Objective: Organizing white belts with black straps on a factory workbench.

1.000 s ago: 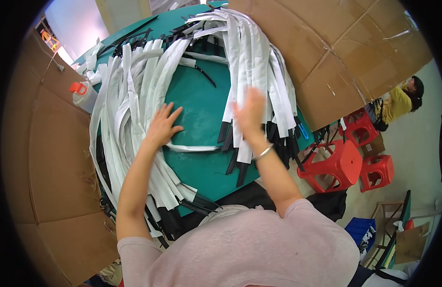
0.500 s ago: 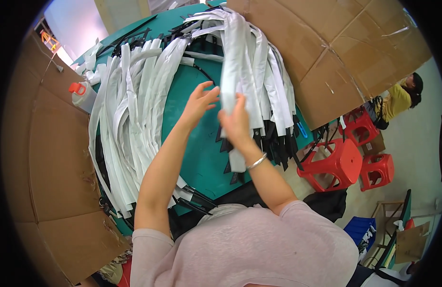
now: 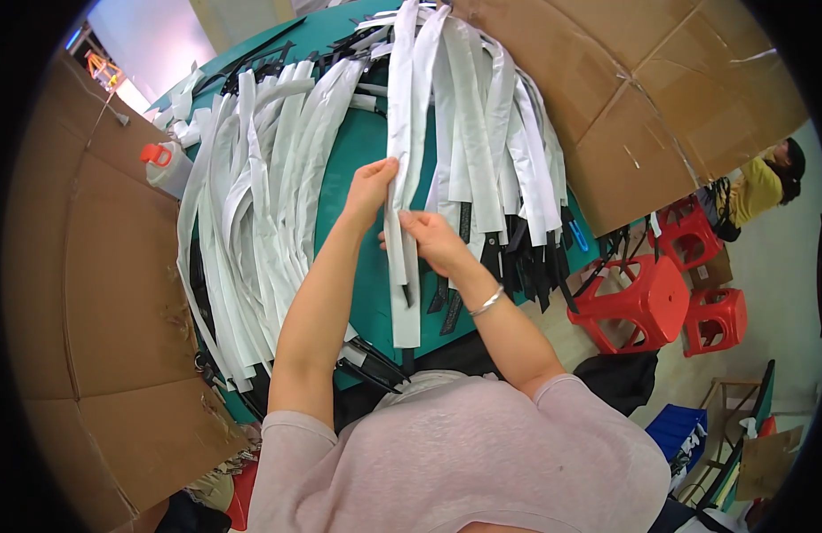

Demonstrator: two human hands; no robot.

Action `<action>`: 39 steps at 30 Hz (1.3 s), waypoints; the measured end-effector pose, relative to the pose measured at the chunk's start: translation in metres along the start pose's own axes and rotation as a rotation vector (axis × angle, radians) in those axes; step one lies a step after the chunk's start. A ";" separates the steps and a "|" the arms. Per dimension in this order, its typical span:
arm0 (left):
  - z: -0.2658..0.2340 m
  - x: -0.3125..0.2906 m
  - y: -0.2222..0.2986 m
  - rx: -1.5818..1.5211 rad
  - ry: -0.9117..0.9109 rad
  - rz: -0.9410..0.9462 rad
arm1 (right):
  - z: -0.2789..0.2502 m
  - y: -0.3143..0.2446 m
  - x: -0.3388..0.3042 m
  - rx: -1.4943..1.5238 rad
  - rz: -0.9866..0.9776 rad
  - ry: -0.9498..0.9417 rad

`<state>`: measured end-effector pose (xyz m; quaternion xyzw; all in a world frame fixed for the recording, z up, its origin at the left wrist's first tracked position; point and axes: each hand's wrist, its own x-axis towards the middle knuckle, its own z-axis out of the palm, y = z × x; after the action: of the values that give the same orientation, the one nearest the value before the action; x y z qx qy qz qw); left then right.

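A long white sleeve (image 3: 405,306), hanging over the green table (image 3: 358,142), passes between my two hands; a black strap end shows near its lower end. My left hand (image 3: 371,190) pinches its left edge. Lower down on the right, my right hand (image 3: 433,240) grips it with the thumb in front and some fingers behind. Beside my right hand drapes a pile of similar white sleeves (image 3: 469,133), black strap ends (image 3: 526,266) sticking out below. Another row of white-sleeved straps (image 3: 291,124) lies left of my left forearm.
Cardboard sheets stand at the left (image 3: 118,311) and far right (image 3: 642,98). A white jug (image 3: 169,174) with a red cap sits by the left sheet. Red stools (image 3: 642,298) and a person in yellow (image 3: 750,194) are off to the right. A blue cutter (image 3: 578,235) lies at the table's right edge.
My left hand, open half a second ago, has closed on the sleeve. The sleeve has come away from the right pile toward the left and now hangs straight between both hands.
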<state>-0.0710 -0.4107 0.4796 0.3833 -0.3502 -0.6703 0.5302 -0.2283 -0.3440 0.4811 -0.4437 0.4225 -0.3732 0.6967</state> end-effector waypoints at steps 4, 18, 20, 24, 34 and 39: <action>-0.012 -0.028 0.020 0.572 0.351 0.212 | 0.009 0.005 0.000 0.211 0.005 0.091; 0.008 -0.117 -0.001 1.536 0.158 0.625 | 0.031 -0.001 0.056 -0.600 -0.362 0.017; -0.009 -0.113 -0.011 1.671 0.071 0.471 | 0.004 -0.016 0.032 -1.100 -0.677 0.462; -0.046 -0.105 -0.019 1.956 0.316 0.244 | -0.063 -0.019 -0.002 -1.305 -0.502 0.949; 0.061 -0.048 0.008 0.264 0.090 0.014 | -0.015 -0.014 -0.026 -1.290 -0.744 0.441; -0.059 -0.038 -0.023 0.776 0.431 0.211 | -0.046 -0.033 0.000 -1.048 -0.849 0.754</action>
<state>-0.0233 -0.3727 0.4379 0.6466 -0.4941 -0.3369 0.4736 -0.2759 -0.3687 0.5005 -0.6826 0.5462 -0.4855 0.0018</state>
